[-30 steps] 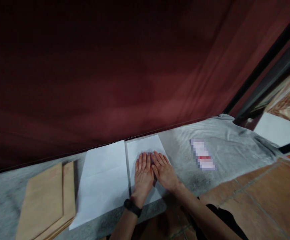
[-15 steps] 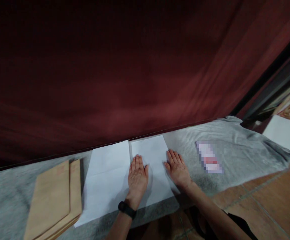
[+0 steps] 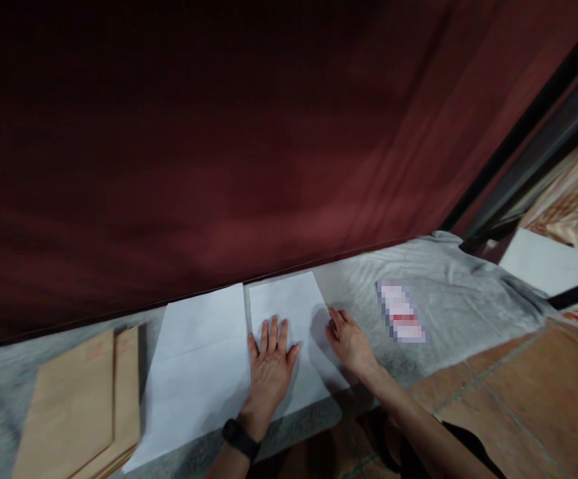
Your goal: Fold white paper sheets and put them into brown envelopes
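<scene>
My left hand [image 3: 271, 364] lies flat with its fingers spread on the right-hand sheet of white paper [image 3: 289, 296]. A black band is on that wrist. My right hand [image 3: 351, 342] is at the right edge of the same sheet, its fingers bent together in a pinch on the edge; the fingertips are partly hidden. To the left lies another white sheet [image 3: 193, 372] with a faint crease across it, a narrow gap parting the two at the top.
Brown envelopes [image 3: 72, 392] lie stacked at the left on a grey cloth [image 3: 438, 286]. A blurred-out pinkish item [image 3: 401, 313] rests to the right. Dark red fabric [image 3: 219, 166] hangs behind. Tiled floor [image 3: 513, 392] shows at the lower right.
My right hand has gone from lying flat to bent fingers at the sheet's edge. My left hand's fingers have spread and the hand sits slightly lower. The view has shifted a little rightward.
</scene>
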`<action>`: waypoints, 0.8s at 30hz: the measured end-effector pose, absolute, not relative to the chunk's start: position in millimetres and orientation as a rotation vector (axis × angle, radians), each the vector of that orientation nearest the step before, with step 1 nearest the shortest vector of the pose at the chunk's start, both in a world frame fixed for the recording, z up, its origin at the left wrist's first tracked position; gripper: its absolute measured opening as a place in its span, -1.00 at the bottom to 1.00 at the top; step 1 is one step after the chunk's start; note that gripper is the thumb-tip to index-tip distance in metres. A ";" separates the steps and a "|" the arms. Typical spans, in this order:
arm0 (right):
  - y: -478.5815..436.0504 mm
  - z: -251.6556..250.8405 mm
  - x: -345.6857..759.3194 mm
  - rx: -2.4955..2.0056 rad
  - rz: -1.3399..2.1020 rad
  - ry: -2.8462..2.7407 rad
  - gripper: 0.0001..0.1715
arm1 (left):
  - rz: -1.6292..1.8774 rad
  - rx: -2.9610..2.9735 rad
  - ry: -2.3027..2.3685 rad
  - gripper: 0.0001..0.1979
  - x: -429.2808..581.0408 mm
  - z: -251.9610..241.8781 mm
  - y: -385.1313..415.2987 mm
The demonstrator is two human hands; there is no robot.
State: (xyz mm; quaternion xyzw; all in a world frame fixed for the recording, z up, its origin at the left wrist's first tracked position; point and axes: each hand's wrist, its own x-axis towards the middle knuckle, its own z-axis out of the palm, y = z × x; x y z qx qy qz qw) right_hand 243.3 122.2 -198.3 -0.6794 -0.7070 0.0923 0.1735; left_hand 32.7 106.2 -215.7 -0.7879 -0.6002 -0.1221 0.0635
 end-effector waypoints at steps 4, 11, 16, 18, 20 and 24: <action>122.3 -196.4 245.2 -2.005 0.403 -1.893 -0.54 | -0.348 -2.403 -1.790 -0.45 29.0 -214.0 103.9; 123.1 -200.5 248.6 -2.025 0.503 -1.850 -0.57 | -0.372 -2.410 -1.758 -0.45 30.0 -209.7 99.0; 123.2 -196.0 246.8 -2.063 0.396 -1.895 -0.54 | -0.421 -2.425 -1.720 -0.44 37.3 -209.4 104.4; 124.3 -193.1 242.0 -1.999 0.273 -1.950 -0.53 | -0.411 -2.449 -1.703 -0.45 39.9 -210.5 106.7; 125.5 -192.5 234.6 -1.855 0.208 -2.033 -0.51 | -0.399 -2.459 -1.701 -0.46 41.0 -212.1 108.1; 125.3 -201.1 216.7 -1.621 0.158 -2.199 -0.46 | -0.385 -2.468 -1.684 -0.47 38.7 -214.9 108.9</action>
